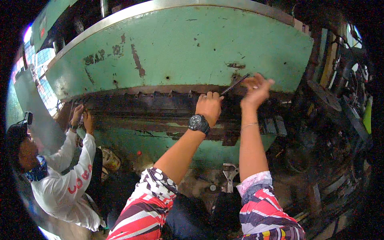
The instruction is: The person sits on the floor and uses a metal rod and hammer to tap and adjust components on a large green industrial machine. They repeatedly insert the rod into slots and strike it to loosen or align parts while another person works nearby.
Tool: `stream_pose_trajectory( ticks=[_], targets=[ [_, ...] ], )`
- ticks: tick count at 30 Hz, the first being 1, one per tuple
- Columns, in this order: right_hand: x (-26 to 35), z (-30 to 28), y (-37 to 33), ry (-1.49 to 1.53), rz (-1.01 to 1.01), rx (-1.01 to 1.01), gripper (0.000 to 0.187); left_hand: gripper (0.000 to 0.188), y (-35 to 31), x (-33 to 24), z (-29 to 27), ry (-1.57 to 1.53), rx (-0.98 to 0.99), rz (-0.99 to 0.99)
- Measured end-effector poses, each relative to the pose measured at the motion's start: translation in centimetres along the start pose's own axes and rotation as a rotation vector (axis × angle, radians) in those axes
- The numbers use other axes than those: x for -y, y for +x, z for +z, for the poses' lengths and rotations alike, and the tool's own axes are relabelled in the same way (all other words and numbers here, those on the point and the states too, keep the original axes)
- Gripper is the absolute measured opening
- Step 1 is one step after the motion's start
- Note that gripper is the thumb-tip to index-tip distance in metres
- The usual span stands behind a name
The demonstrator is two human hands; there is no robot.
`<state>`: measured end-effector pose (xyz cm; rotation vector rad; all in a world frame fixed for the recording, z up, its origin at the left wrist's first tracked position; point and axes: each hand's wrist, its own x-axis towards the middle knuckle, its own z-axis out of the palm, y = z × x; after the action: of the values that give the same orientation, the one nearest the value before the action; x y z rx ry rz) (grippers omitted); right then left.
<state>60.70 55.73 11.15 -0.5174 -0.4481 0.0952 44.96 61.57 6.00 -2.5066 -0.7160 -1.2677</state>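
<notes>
My left hand (pixel 209 107), with a black watch (pixel 199 123) on the wrist, is closed at the dark seam of a big green machine (pixel 180 48). From its fingers a slim dark metal rod (pixel 235 84) slants up to the right; its lower end is hidden by the hand. Just beyond the rod's upper end is my right hand (pixel 257 91), slightly blurred, its fingers apart and not wrapped round anything. Whether a fingertip touches the rod, I cannot tell. Several bolts (pixel 171 93) line the machine's dark bar (pixel 152 105) to the left of my hands.
At the left, a person in a white long-sleeved top (pixel 66 186) has both hands (pixel 82 118) at the machine's left end. The lower green panel (pixel 188 150) lies below the seam. Dark metal parts (pixel 328 104) crowd the right side. A metal bracket (pixel 230 176) stands low in front.
</notes>
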Motion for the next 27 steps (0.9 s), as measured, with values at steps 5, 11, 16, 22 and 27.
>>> stream_pose_trajectory(
  ticks=[5, 11, 16, 22, 27],
  targets=[
    [2.6, -2.4, 5.2, -0.081, -0.44, -0.341, 0.065, 0.023, -0.1, -0.2, 0.4, -0.066, 0.028, -0.045],
    [0.1, 6.5, 6.3, -0.218, -0.756, 0.0, 0.048, 0.021, 0.1, -1.3, 0.8, -0.066, -0.026, -0.079],
    [-1.4, 4.7, 7.5, -0.302, -0.863, 0.032, 0.044, 0.014, -1.0, 0.5, 1.9, -0.132, -0.022, -0.033],
    [-1.0, 7.3, 6.6, -0.343, -0.845, 0.045, 0.047, 0.019, -0.5, -2.6, 2.3, -0.163, -0.018, -0.127],
    [-3.4, 15.7, -2.9, -0.478, -1.0, 0.835, 0.028, 0.023, -1.0, -3.8, 0.1, -0.647, -0.015, -0.611]
  ],
)
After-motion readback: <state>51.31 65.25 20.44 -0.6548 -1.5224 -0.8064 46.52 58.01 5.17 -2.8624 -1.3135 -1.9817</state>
